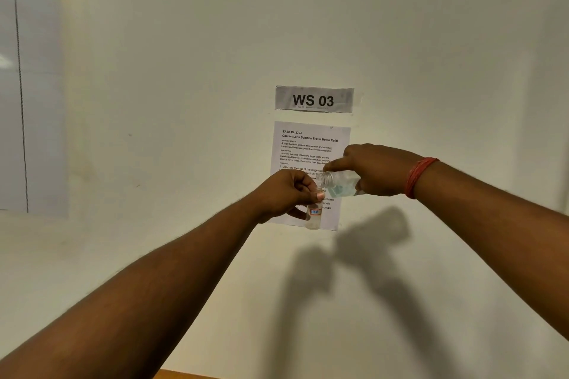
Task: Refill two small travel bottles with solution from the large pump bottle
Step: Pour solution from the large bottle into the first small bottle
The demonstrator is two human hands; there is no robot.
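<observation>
My left hand (288,192) grips a small clear travel bottle (314,215) upright, its red-and-blue label facing me, and my fingers cover its top. My right hand (374,171) holds a larger clear bottle (338,184) tipped on its side, with the uncapped threaded neck pointing left and touching the top of the small bottle. Clear liquid lies in the tipped bottle. Both are held up in the air in front of a white wall. No second travel bottle and no pump head are in view.
A "WS 03" sign (314,99) and a printed task sheet (308,148) are stuck on the wall behind my hands. A glossy panel (30,86) covers the wall at the left. A strip of wooden surface (181,375) shows at the bottom edge.
</observation>
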